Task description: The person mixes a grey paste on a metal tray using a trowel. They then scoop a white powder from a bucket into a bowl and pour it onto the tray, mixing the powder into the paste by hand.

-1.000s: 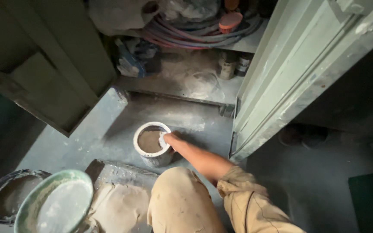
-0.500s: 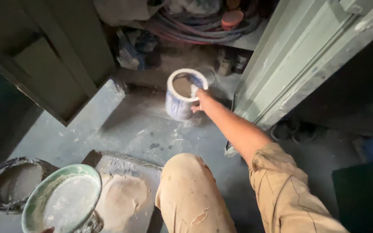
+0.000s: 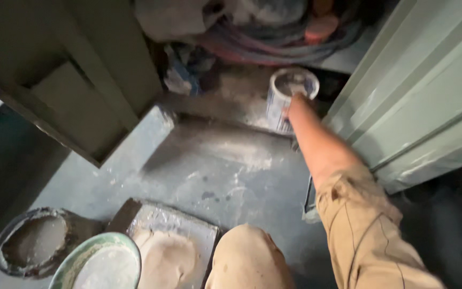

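My right hand point(image 3: 297, 101) grips the rim of a white paint-stained can point(image 3: 285, 96) and holds it far out ahead, over the dusty step at the foot of a cupboard. My right arm in a tan sleeve point(image 3: 364, 225) stretches forward from the lower right. My knee in tan trousers point(image 3: 249, 257) shows at the bottom centre. My left hand is out of view.
A flat board with a heap of beige putty point(image 3: 169, 251) lies by my knee. Next to it stand a green bowl of white paste point(image 3: 100, 265) and a crusted dark bucket point(image 3: 33, 241). A pale metal door point(image 3: 418, 91) stands at right, a green cupboard door point(image 3: 65, 75) at left, coiled hoses point(image 3: 274, 32) behind.
My right hand lifted the white can from the floor near my knee and carried it forward and up toward the cupboard step. The view shifted forward.
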The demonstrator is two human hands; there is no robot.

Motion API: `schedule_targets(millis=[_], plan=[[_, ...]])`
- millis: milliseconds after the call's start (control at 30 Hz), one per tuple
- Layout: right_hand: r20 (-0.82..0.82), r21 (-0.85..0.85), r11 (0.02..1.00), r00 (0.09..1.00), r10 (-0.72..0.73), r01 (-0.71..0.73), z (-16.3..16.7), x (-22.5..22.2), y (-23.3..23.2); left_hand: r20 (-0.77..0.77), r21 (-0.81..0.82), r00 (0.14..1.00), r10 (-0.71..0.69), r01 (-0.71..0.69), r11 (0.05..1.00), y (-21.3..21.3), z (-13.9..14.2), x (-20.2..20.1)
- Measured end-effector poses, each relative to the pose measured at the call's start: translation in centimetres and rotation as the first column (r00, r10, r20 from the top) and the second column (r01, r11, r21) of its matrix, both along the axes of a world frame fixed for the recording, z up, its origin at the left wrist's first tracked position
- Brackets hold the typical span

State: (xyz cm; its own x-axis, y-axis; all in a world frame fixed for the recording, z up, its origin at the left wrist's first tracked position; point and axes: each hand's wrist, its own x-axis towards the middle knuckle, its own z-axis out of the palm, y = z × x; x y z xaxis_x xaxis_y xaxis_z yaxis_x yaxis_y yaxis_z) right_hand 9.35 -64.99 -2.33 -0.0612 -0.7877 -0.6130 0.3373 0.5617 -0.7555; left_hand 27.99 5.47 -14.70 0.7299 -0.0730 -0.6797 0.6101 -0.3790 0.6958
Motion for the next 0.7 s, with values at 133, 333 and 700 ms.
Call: schedule_targets(millis=[133, 333, 700], plan=[[0.009, -0.156, 0.986, 0.999, -0.05, 0.051, -1.0, 2.5, -0.4, 0.0, 0.013, 1.0, 0.004, -0.004, 1.0, 0.7, 0.4, -1.0], [-0.134, -0.284, 0.945, 0.983, 0.127, -0.161, -7.7, 6.3, 12.4, 0.007, -0.01, 0.999, -0.048, 0.048, 0.999, 0.9, 0.7, -2.5], [-0.128, -0.255, 0.285, 0.324, 0.937, -0.924, -11.6, 6.8, 34.9, 0.039, -0.225, 0.996, -0.078, 0.085, 0.971, -14.0, 1.1, -2.2]])
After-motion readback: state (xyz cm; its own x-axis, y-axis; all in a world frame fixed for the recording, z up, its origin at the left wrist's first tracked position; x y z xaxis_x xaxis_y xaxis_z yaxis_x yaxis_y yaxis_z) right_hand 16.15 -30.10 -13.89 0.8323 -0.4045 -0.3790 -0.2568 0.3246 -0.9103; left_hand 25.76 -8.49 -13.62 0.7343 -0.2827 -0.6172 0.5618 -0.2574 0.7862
